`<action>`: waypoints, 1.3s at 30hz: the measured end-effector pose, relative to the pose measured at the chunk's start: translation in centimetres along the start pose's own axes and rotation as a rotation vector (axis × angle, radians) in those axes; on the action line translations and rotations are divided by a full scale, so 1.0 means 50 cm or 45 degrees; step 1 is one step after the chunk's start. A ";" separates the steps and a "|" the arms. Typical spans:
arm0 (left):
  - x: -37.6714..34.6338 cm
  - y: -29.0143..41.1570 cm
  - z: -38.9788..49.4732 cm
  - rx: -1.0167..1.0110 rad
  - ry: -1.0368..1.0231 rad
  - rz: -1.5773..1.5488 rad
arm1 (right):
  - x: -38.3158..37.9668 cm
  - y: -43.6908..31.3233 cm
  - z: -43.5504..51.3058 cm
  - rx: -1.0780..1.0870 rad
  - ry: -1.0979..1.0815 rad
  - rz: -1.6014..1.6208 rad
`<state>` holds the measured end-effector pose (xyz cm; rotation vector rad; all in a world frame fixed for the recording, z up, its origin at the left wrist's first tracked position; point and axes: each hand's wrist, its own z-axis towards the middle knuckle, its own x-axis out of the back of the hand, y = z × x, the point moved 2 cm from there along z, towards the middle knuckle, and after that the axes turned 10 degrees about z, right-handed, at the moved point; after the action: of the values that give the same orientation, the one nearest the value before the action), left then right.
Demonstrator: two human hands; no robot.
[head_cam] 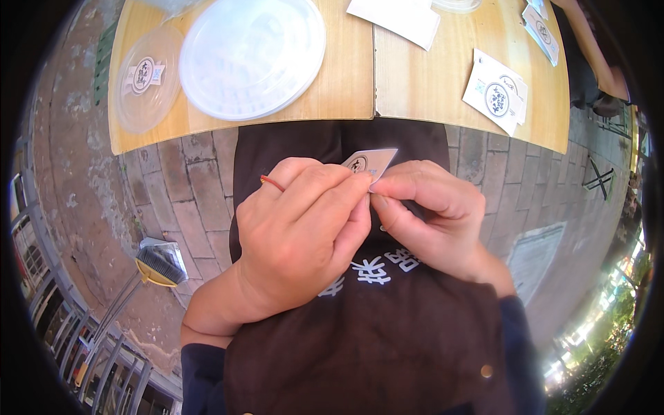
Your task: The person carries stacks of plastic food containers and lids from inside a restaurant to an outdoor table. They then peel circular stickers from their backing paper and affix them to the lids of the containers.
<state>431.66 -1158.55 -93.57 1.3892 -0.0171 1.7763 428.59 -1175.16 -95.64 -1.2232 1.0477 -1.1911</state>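
Above my lap, close to the table's front edge, both hands pinch one small printed paper sticker or card [377, 160]. My left hand [303, 223], with a red band on one finger, has its fingertips on the lower left of it. The thumb and forefinger of my right hand [428, 207] hold its lower edge, and the fingertips of both hands nearly meet. On the wooden table [347, 78] lies a stack of round translucent plastic lids [249, 52]. Left of the stack, a clear lid [150, 111] bears a similar printed sticker [142, 75].
Printed stickers or cards [490, 93] lie on the right of the table, with another pile [542, 33] behind and white paper [399, 21] at the back middle. Another person's arm [591, 52] is at the far right. A broom [158, 270] and dustpan stand at the left.
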 end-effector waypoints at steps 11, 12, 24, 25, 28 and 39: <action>-0.019 -0.019 0.005 0.276 0.041 -0.270 | -0.008 0.005 -0.006 -0.198 0.090 0.292; -0.017 -0.019 0.005 0.339 0.003 -0.315 | -0.008 0.005 -0.006 -0.268 0.092 0.348; -0.013 -0.051 -0.029 1.304 0.087 -1.495 | 0.009 0.040 -0.010 -0.666 0.419 0.791; -0.012 -0.056 -0.032 1.325 0.153 -1.556 | 0.012 0.044 -0.011 -0.648 0.451 0.796; 0.003 -0.079 -0.041 1.376 0.391 -1.688 | 0.025 0.050 -0.010 -0.559 0.550 0.737; 0.069 -0.146 -0.056 1.260 0.888 -1.577 | 0.100 0.054 0.163 -0.182 0.639 0.511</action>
<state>433.93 -1150.47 -95.30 0.8319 1.8502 1.0027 437.46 -1179.27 -97.46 -0.7721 1.6861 -1.1391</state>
